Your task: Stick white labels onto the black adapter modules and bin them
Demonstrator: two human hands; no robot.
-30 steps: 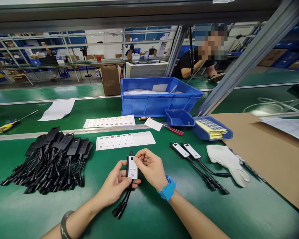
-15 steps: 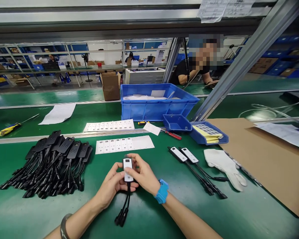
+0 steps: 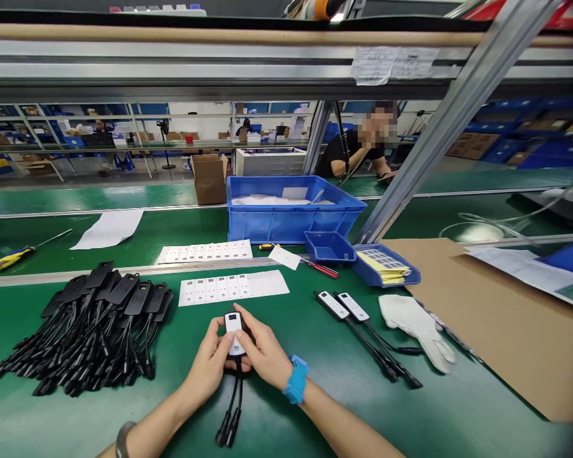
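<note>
Both hands hold one small black controller box (image 3: 234, 326) with a white label on its face and two short black cables hanging toward me. My left hand (image 3: 211, 356) wraps its left side, thumb on the label's lower left edge. My right hand (image 3: 263, 348) grips the right side, thumb pressed on the label and fingers around the top. Just beyond lies a sheet of white labels (image 3: 219, 289). A heap of unlabelled black controllers (image 3: 119, 292) with cables lies to the left. To the right rest two labelled controllers (image 3: 334, 305), side by side.
A white glove (image 3: 417, 324) lies by a brown cardboard sheet (image 3: 487, 318) at right. Behind are a large blue bin (image 3: 291, 222), small blue trays (image 3: 329, 247), another label sheet (image 3: 203, 252) and screwdrivers (image 3: 322, 268). A slanted metal post (image 3: 439, 140) stands at right; a person sits beyond.
My view has tilted up and shifted slightly right. My left thumb has moved up onto the label's edge, and both hands still hold the controller.
</note>
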